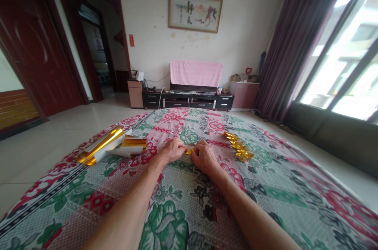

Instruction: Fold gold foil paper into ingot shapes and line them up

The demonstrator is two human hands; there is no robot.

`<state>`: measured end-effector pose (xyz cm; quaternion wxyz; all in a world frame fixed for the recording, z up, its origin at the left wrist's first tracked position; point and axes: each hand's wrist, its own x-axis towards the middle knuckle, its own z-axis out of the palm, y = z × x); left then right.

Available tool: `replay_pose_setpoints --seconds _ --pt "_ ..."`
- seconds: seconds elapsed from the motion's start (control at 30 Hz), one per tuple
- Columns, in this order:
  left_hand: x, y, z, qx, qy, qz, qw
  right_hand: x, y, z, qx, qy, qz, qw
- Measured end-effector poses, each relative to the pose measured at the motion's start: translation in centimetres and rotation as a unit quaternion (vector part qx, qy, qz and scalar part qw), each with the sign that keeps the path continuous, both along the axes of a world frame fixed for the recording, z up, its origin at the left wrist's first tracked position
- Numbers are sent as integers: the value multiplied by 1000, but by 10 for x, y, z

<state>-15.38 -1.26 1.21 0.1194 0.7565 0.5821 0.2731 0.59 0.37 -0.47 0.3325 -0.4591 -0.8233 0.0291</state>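
Between my two hands lies a small folded piece of gold foil paper [188,150], low over the patterned cloth. My left hand [175,150] pinches its left end with closed fingers. Curled round the right end is my right hand [203,156], which hides much of that side. To the right, several folded gold paper ingots [238,147] stand in a slanting row. Curled sheets of gold foil paper [103,147] with white backs lie on the left, and another gold sheet [136,145] overlaps them.
A flowered red, green and grey cloth [165,222] covers the broad surface under my arms. Beyond it stand a black low cabinet [189,102] and a screen-shaped object under a pink towel [196,73]. Purple curtains [283,45] hang by the window at right.
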Motion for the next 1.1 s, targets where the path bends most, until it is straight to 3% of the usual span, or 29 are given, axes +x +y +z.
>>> replay_pose_setpoints --seconds 0.4,1.1 --pt "7 -1 -4 -11 -22 51 998 0 -3 5 -13 -1 -5 1000" --pt "6 0 -5 -6 -22 52 998 2 0 1 -26 18 35 999"
